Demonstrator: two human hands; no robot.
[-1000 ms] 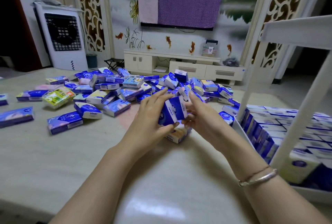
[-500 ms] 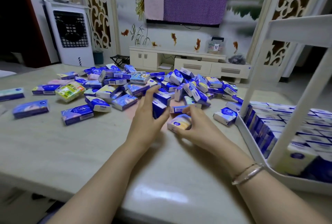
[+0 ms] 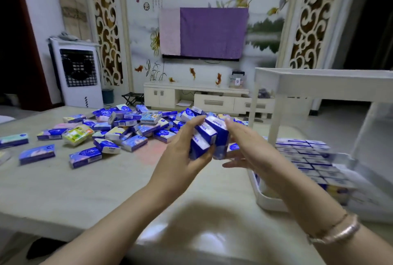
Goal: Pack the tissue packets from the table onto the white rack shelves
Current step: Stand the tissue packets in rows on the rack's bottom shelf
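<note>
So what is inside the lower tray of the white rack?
The lower tray holds tight rows of blue-and-white tissue packets standing on edge. The right hand and forearm cover its near-left part, and the far right is blurred.

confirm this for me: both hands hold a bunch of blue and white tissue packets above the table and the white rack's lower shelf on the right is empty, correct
Not quite. The head view shows the white rack's lower shelf already lined with rows of blue and white packets. The rest holds: left hand and right hand hold the blue and white tissue packets above the table.

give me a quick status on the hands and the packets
Both hands, left hand and right hand, grip a bunch of tissue packets above the table. White rack at right, lower shelf part filled. Nothing in the way.
</note>
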